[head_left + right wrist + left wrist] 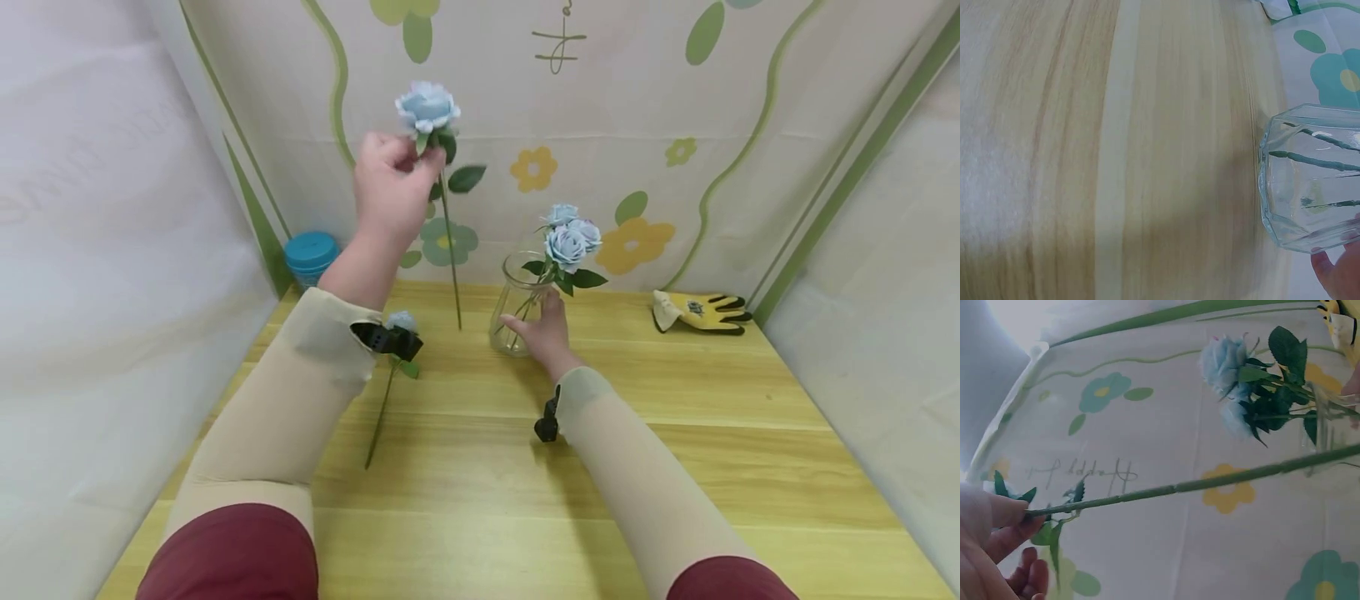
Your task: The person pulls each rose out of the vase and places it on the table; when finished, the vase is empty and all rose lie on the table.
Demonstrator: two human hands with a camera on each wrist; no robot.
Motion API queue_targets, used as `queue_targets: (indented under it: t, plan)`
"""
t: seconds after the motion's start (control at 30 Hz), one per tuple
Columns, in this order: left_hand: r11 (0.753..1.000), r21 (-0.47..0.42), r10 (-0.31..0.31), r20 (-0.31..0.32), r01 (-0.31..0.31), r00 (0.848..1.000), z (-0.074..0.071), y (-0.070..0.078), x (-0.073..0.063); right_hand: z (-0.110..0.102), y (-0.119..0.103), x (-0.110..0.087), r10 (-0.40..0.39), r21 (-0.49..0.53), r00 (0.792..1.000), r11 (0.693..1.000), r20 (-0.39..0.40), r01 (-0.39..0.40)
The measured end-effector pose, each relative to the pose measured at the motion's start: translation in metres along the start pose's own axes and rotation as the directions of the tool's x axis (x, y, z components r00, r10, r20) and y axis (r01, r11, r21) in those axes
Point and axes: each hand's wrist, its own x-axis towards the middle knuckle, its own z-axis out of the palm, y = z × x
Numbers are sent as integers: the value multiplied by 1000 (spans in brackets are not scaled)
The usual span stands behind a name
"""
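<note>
High on the left, my left hand (396,185) pinches the stem of a pale blue artificial rose (427,108) just under its bloom. Its long green stem (1191,485) hangs down, with the lower end above the table. A clear glass vase (517,304) stands toward the back of the table. Several blue roses (570,237) lean to the right out of it, and their stems show through the glass in the right wrist view. My right hand (546,329) grips the vase's right side. One more blue rose (402,321) lies on the table, partly behind my left wrist.
A jar with a blue lid (311,252) stands at the back left corner. Yellow and black work gloves (701,312) lie at the back right. A white cloth backdrop (480,108) with printed flowers rises behind the wooden table (465,500).
</note>
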Motion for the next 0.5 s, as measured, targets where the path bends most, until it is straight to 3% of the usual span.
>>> queue_targets:
  t: [0.07, 0.17, 0.3, 0.5]
  plan:
    - [990, 76, -128, 91, 121, 988, -1, -16, -3, 0, 0, 0, 16, 4, 1000, 1000, 1, -16]
    - [948, 190, -293, 220, 254, 930, 0, -43, -9, -2, -1, -2, 55, 6, 998, 998, 8, -55]
    - [906, 309, -385, 316, 289, 867, 7, -85, -24, -3, -2, -2, 67, 10, 998, 998, 10, -67]
    - [852, 410, -473, 338, 325, 814, 23, -143, -49, -3, 0, -2, 57, 43, 998, 997, 2, -57]
